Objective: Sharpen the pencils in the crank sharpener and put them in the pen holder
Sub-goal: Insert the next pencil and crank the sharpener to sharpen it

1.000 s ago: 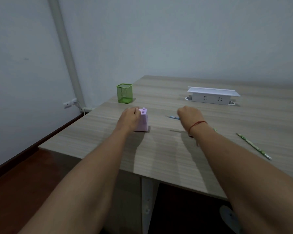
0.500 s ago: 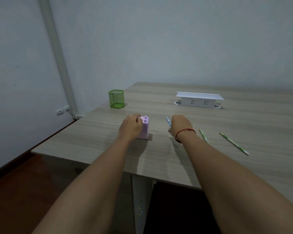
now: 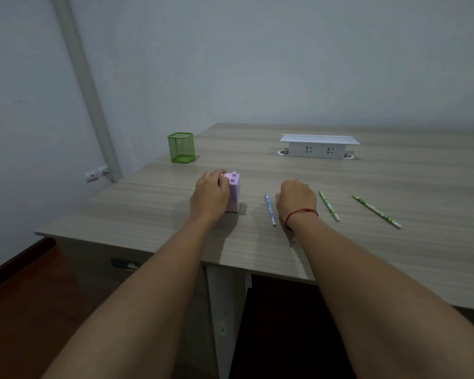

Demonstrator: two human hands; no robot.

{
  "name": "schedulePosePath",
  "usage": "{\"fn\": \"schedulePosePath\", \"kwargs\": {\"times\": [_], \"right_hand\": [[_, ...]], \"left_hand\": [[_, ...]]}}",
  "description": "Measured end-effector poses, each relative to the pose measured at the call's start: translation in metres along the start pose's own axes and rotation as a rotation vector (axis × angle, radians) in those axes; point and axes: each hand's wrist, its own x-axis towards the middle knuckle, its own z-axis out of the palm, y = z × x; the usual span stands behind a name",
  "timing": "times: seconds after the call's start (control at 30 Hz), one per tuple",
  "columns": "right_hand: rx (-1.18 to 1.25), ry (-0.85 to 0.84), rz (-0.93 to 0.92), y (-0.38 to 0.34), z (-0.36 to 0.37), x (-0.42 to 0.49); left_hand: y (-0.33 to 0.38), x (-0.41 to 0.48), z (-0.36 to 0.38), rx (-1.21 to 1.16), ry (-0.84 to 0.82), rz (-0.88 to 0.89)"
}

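My right hand point(image 3: 296, 199) has just let go of the blue pencil point(image 3: 270, 209), now flat on the desk point(image 3: 394, 255) beside it; its curled fingers hold nothing. My left hand point(image 3: 210, 196) grips the purple crank sharpener point(image 3: 233, 192). Two green pencils wait; the far green pen holder point(image 3: 181, 147) looks empty, so nothing is sharpened yet

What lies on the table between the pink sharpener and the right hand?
In the head view, one blue pencil lies on bare tabletop between the pink sharpener and the right hand, close beside the hand and clear of the sharpener.
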Motion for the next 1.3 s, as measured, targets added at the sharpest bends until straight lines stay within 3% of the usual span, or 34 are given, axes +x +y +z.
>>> {"fn": "schedulePosePath", "kwargs": {"times": [0.13,0.33,0.6,1.3], "right_hand": [[-0.048,-0.056,0.097,0.014,0.002,0.005],[-0.078,-0.088,0.081,0.014,0.002,0.008],[-0.052,-0.023,-0.264,0.017,-0.008,0.000],[0.003,-0.043,-0.365,0.003,-0.018,-0.002]], "left_hand": [[0.000,0.001,0.004,-0.002,0.007,-0.013],[0.000,0.002,0.004,-0.020,-0.005,-0.035],[0.004,0.001,-0.002,-0.061,-0.045,-0.036],[0.004,0.001,0.000,-0.065,-0.020,-0.044]]}}
